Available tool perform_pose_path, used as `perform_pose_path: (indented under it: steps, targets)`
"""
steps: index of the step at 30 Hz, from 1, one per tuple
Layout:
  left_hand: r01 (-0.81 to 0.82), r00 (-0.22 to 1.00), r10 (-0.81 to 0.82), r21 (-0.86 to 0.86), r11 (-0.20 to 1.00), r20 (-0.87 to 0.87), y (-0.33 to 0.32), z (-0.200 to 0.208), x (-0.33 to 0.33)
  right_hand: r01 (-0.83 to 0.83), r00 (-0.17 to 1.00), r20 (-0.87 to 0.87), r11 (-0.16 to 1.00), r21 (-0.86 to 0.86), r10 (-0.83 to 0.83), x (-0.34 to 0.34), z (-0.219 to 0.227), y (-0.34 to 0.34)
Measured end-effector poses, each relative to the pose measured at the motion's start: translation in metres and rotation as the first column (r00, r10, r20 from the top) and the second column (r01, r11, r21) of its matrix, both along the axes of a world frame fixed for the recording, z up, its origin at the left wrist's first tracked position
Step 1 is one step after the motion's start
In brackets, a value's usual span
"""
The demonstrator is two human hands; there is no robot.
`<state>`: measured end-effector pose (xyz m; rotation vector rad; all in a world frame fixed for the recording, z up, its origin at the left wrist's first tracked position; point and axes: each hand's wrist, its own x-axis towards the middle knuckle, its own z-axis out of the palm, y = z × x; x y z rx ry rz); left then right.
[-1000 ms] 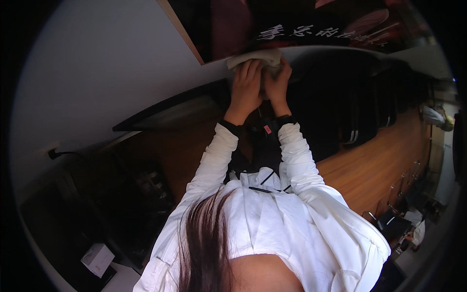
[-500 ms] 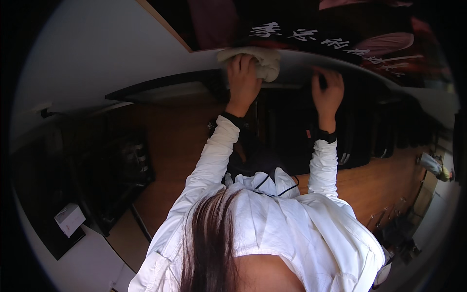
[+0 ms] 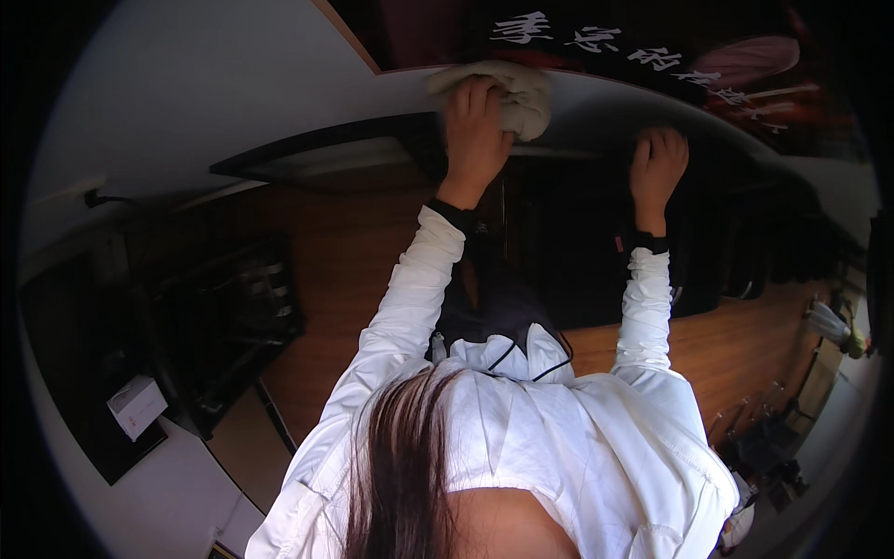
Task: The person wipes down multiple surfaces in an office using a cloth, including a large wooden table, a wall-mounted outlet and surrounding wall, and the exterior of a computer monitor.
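My left hand (image 3: 475, 144) presses a folded cream cloth (image 3: 529, 104) against the pale wall, just below the lower edge of a dark picture panel (image 3: 447, 42). Its fingers are bent over the cloth, and a thick fold bulges out to their right. My right hand (image 3: 659, 172) is farther right, in front of a dark area below the panel. Its fingers are loosely bent with small gaps between them, and nothing shows in them. Whether its fingertips touch a surface is hard to tell in the dark.
Black furniture (image 3: 559, 252) stands below my hands on a brown wooden floor (image 3: 354, 270). A black-framed object (image 3: 307, 154) leans near the wall at left. A white box (image 3: 136, 407) sits on a dark surface at lower left.
Both hands have shifted slightly up and right in the picture, the left one with the cloth. The view has tilted a little. My right hand's fingers, earlier spread, are now closer together.
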<state>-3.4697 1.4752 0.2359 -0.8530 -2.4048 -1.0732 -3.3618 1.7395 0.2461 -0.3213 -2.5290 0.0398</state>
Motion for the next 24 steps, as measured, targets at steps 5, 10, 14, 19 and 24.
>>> perform_pose_path:
  steps: [5,10,14,19,24]
  targets:
    - [0.026,1.000,-0.026,-0.003,1.000,-0.010,0.003,-0.005,0.000,-0.017,1.000,0.012,1.000,0.013,0.017,0.018,0.004,-0.001]
    - [0.051,0.998,-0.051,0.007,0.999,0.031,0.001,-0.007,0.008,-0.018,1.000,0.007,0.999,0.026,0.018,0.009,-0.008,-0.003]
    - [0.028,0.998,-0.025,-0.038,0.999,0.062,-0.002,-0.013,0.008,-0.028,0.999,0.041,1.000,0.004,0.027,0.009,-0.009,0.002]
    - [0.057,0.995,-0.052,-0.054,0.997,0.090,0.004,-0.018,0.018,-0.033,0.996,0.076,0.998,-0.050,0.037,0.001,-0.013,0.002]
    - [0.039,0.998,-0.042,0.056,0.998,0.055,0.015,-0.007,0.015,-0.033,0.999,0.009,0.998,-0.047,0.033,-0.004,-0.016,-0.006]
